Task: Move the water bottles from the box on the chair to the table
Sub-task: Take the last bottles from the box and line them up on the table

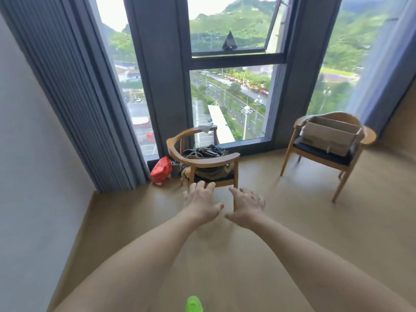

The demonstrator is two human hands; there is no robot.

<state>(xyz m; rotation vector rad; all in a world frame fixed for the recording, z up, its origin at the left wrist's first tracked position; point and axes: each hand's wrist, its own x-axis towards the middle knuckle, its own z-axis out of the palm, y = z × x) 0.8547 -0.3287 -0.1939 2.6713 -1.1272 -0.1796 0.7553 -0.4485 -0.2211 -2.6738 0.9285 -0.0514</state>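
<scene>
My fingers [203, 186] are spread and relaxed on both sides, and they hold nothing; my left hand [200, 204] and my right hand [247, 209] are stretched out in front of me over the bare floor [292, 233], close beside each other but not touching. The box [329, 135] stands on the seat of the chair [324, 154] at the right, near the window [231, 86], well apart from my hands. It is open at the top, but from here I cannot see into it, so I cannot tell how many bottles it holds. The table is not in view. I judge that I am at the approach step, with no bottle taken yet. The next move, I think, asks me to turn to the right, go to that chair and reach down into the box with an open hand. The other chair [202, 158], straight before me, carries a bag and cables and is not my goal. A red packet [161, 170] lies on the floor beside it.
</scene>
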